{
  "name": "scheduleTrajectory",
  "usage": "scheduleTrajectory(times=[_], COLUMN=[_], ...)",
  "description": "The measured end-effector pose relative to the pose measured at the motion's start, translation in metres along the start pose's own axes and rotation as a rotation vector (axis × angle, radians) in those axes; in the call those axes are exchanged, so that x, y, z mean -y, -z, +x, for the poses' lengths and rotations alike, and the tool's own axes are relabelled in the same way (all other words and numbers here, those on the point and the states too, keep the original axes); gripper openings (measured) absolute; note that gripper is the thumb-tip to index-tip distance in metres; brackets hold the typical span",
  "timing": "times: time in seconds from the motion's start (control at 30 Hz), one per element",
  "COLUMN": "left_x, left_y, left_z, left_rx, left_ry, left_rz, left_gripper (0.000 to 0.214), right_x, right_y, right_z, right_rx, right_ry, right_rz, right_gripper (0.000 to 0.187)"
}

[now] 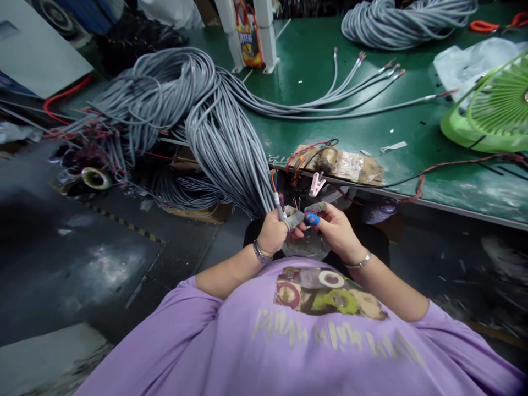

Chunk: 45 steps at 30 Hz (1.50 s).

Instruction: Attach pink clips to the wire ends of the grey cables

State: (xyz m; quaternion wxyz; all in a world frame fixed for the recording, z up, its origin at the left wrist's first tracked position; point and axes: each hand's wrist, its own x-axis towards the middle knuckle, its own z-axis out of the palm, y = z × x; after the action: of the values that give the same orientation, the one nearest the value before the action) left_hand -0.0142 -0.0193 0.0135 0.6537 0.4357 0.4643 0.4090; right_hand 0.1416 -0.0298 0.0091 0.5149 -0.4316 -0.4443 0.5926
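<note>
A thick bundle of grey cables [231, 137] hangs over the table edge, its ends reaching my hands. My left hand [277, 228] is closed around a grey cable end [281, 208], with thin coloured wires showing near its fingers. Close beside it, my right hand [332, 224] pinches at the thin wires, fingertips almost touching those of the left. Grey covers wrap some fingers of both hands, and a blue wrap [312, 219] is on the right thumb. Exactly which wire the right fingers pinch is too small to make out.
Along the edge of the green table [412, 137] lies a wooden block [350, 166] with wires and a pink clip [317, 185]. A green fan [490, 110] stands at the right, below orange-handled scissors [487, 26]. Another cable coil [404, 22] lies at the back.
</note>
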Motion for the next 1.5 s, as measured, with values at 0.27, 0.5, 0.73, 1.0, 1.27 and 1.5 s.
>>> scheduleTrajectory(times=[0.27,0.5,0.73,1.0,1.27,1.5], left_x=[0.001,0.002,0.003,0.006,0.007,0.006], left_y=[0.004,0.002,0.0,0.0,0.001,0.005], left_z=[-0.002,0.0,-0.001,-0.003,0.003,0.0], left_rx=[0.147,-0.012,-0.025,-0.016,-0.028,0.016], left_ry=[0.077,0.018,0.041,0.047,0.034,0.066], left_rz=[0.097,-0.063,-0.001,0.046,-0.066,0.019], left_gripper=[0.039,0.042,0.044,0.042,0.043,0.038], right_x=[0.011,-0.005,-0.003,0.0,-0.002,-0.008], right_y=[-0.012,-0.006,-0.005,-0.003,-0.007,0.001], right_z=[0.002,0.003,0.004,0.004,0.0,0.008], right_rx=[0.01,-0.119,-0.02,0.074,0.018,-0.036], right_ry=[0.002,-0.118,-0.11,-0.096,-0.025,-0.148], right_rz=[-0.023,0.157,-0.008,-0.03,0.047,0.135], right_gripper=[0.032,0.025,0.039,0.038,0.028,0.025])
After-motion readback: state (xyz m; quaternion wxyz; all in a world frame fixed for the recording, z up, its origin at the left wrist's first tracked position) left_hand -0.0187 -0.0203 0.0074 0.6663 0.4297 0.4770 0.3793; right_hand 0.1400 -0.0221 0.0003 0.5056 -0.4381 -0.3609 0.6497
